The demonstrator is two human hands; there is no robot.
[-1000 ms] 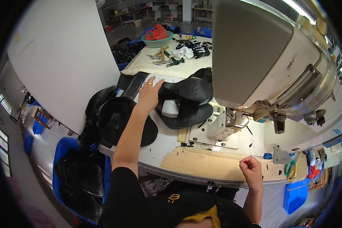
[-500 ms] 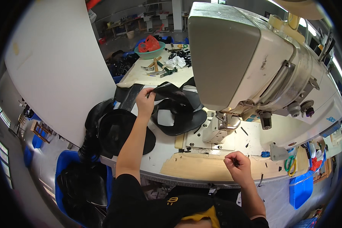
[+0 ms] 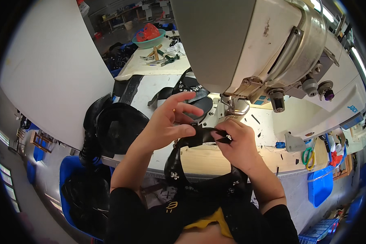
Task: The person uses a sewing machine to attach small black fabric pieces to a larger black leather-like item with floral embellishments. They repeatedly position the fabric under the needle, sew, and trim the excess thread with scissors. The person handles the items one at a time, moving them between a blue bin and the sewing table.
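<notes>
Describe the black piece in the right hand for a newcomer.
Start at the large grey-and-white sewing machine. In front of its head, the right hand pinches a jewelled black strap looping toward the shirt. Unlike the jewelled black piece lying behind on the table, it's held up.

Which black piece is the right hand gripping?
The looped strap hanging before the shirt; the round piece at left and the ornamented one beyond lie on the table.
</notes>
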